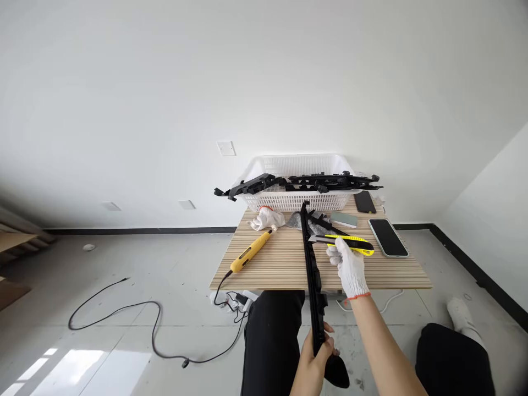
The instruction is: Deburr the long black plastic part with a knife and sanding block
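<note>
My bare left hand (pixel 317 355) is wrapped round the lower end of a long black plastic trim strip (pixel 312 269), which slants up over the table's front edge. In a white knitted glove, my right hand (pixel 348 267) grips a yellow and black utility knife (pixel 350 243). Its blade is out and points left, meeting the strip's upper part in the view; whether it touches cannot be made out. Behind the knife, a grey cloth (pixel 319 224) and another black piece lie on the table, partly covered by the strip.
A white plastic basket (pixel 289 202) at the back carries several black trim strips (pixel 330 181) across its rim. On the wooden table (pixel 284 269) are a yellow corded tool (pixel 251 251), a spare white glove (pixel 267 219), a grey-green block (pixel 344 219) and two phones (pixel 388 237). A black cable (pixel 157 330) crosses the floor.
</note>
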### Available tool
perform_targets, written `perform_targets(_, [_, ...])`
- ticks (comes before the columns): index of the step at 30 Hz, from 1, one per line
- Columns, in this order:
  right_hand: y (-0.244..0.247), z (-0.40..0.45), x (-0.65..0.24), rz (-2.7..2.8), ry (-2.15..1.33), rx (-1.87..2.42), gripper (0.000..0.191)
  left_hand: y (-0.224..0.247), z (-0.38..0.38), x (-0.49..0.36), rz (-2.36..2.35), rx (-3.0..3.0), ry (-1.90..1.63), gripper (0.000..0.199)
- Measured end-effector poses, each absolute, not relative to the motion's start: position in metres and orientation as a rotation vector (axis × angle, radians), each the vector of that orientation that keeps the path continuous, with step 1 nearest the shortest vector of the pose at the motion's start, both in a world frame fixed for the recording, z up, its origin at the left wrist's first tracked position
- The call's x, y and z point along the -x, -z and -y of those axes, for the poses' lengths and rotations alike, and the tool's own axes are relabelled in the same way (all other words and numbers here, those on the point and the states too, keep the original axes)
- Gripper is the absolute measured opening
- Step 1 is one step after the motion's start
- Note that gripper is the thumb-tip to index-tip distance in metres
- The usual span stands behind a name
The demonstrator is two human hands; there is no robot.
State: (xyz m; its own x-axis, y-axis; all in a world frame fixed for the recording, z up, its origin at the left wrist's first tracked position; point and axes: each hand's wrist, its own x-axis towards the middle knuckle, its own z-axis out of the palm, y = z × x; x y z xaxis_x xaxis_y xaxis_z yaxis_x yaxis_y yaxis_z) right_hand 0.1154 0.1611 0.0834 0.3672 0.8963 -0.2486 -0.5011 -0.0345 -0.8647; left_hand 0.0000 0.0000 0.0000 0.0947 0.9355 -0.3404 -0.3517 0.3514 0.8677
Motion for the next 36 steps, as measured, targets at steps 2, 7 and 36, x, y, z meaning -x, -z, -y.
perform_targets(2, [-0.082,-0.163,-0.117,0.456,-1.179,1.115,0.033,-0.001,-0.001,0.002,-1.082,-0.705,-1.084,0.032])
perform_targets(7, [-0.076,-0.168,-0.122,0.520,-1.297,0.996,0.033,0.001,-0.001,0.001,-1.098,-0.746,-1.084,0.034])
perform_targets(36, [-0.079,-0.168,-0.137,0.314,-1.382,0.720,0.026,-0.077,-0.079,0.022,-0.980,-0.934,-1.042,0.016])
